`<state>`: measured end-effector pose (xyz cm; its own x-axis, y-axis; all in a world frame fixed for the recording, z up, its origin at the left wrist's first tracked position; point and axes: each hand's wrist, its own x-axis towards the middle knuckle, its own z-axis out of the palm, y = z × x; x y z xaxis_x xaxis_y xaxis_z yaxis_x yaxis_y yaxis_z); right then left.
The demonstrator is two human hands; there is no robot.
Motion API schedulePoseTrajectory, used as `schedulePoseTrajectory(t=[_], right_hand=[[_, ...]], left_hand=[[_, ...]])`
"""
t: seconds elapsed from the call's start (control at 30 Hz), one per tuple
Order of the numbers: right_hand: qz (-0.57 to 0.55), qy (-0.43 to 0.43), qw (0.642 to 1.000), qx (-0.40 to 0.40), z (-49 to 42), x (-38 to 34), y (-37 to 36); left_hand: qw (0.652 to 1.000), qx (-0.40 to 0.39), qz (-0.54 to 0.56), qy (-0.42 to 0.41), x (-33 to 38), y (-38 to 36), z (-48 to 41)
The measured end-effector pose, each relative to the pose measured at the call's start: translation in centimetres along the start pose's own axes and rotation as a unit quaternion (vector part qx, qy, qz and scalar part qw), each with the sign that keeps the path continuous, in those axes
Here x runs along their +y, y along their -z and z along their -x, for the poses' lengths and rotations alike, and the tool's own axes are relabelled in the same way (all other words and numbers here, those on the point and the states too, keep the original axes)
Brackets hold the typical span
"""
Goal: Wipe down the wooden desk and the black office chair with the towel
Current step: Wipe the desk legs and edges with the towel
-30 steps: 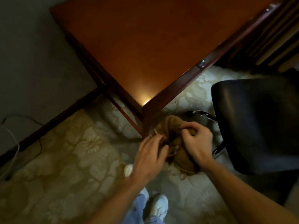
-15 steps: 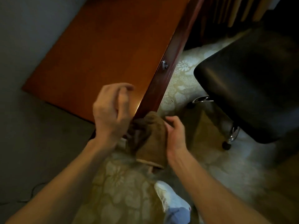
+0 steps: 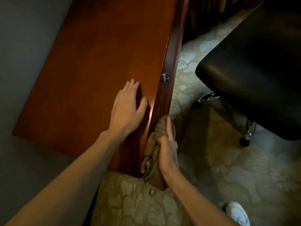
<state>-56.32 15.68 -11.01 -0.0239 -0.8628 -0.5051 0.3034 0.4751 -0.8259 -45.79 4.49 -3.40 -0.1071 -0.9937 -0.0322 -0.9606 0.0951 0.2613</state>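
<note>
The wooden desk (image 3: 97,66) fills the upper left, its dark front edge running down the middle with a small metal knob (image 3: 165,77). My left hand (image 3: 127,110) rests flat on the desk top near that edge, fingers straight. My right hand (image 3: 167,149) holds the bunched brown towel (image 3: 154,141) and presses it against the desk's front edge near the corner. The black office chair (image 3: 254,74) stands to the right, apart from both hands, with its chrome base and a caster showing beneath the seat.
Patterned beige carpet (image 3: 211,168) covers the floor. A grey wall (image 3: 19,38) lies left of the desk. My white shoe (image 3: 236,212) shows at the bottom right. Dark slatted furniture (image 3: 211,7) stands behind the chair.
My left hand has let go of the towel and moved up to lie flat on the desk top. My right hand has brought the towel against the desk's front edge.
</note>
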Motion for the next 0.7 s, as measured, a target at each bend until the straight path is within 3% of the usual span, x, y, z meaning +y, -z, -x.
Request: schedulePoseTrajectory(t=[0.17, 0.33, 0.53, 0.7], right_hand=[[-0.101, -0.034, 0.994, 0.028, -6.8, -6.0, 0.3], [-0.120, -0.021, 0.992, 0.028, -6.1, -6.9, 0.2], [-0.036, 0.061, 0.997, 0.004, -2.4, -5.3, 0.0], [-0.103, -0.030, 0.989, 0.099, -7.6, -9.4, -1.6]], left_hand=[[0.999, -0.008, -0.015, -0.044, -2.0, 0.4, -2.4], [0.998, 0.055, 0.030, -0.029, -2.5, 0.8, -6.4], [0.993, 0.094, 0.073, 0.019, 0.1, 0.5, -11.1], [0.996, 0.083, 0.040, 0.014, 2.6, 0.3, -14.1]])
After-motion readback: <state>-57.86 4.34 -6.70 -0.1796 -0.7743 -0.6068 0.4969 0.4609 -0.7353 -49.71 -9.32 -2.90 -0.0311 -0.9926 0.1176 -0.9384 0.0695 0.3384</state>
